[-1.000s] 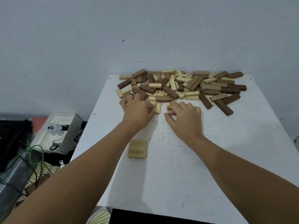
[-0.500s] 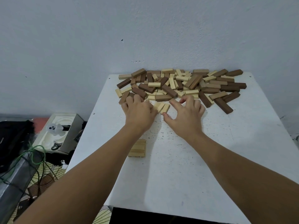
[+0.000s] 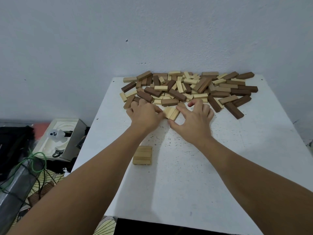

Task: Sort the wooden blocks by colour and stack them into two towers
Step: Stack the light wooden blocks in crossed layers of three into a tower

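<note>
While no writing shows, both hands' curled fingers [image 3: 182, 110] pinch light blocks [image 3: 171, 113] between them.

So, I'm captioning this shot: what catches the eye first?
A jumbled heap of light and dark wooden blocks fills the far end of the white table. Both hands, left hand and right hand, gather pale blocks at its near edge. A small pale stack sits nearer.
</note>
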Demonstrator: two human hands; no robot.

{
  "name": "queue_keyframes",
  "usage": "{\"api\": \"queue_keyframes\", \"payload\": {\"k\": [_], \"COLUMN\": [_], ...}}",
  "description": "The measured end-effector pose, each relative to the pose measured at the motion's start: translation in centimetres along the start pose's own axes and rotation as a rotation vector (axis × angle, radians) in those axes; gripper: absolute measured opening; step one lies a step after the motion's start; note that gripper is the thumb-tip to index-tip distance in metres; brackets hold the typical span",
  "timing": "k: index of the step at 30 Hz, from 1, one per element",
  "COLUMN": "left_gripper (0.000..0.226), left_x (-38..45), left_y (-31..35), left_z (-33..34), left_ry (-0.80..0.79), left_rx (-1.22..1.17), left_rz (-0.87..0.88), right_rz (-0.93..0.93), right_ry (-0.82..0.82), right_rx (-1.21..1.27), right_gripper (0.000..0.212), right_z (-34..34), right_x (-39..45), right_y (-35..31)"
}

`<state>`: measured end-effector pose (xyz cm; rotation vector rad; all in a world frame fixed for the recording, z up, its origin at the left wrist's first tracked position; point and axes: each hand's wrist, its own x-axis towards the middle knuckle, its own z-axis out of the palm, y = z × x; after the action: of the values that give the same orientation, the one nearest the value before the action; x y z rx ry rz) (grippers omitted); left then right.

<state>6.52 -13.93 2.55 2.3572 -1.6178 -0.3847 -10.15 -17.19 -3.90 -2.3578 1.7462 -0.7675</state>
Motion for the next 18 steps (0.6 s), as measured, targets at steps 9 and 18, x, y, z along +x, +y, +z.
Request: {"api": "queue_keyframes", "payload": {"k": [9,18], "left_gripper": [0.047,0.044], "left_x": [0.2,-1.6], "left_y": [1.2,2.5], "left_z": [-0.2,-0.7], "left_ry": [-0.027,-0.153], "left_rx": [0.073,0.090], "left_rz": [0.010,0.062], "right_rz": [0.045,0.043], "right_ry": [-0.065,-0.160], "right_rx": [0.076,0.044], "right_gripper": [0.052,0.069], "right_z": [-0.5,-4.0], "right_x": [0.4,-2.4], "right_y": [0.2,1.2]}}
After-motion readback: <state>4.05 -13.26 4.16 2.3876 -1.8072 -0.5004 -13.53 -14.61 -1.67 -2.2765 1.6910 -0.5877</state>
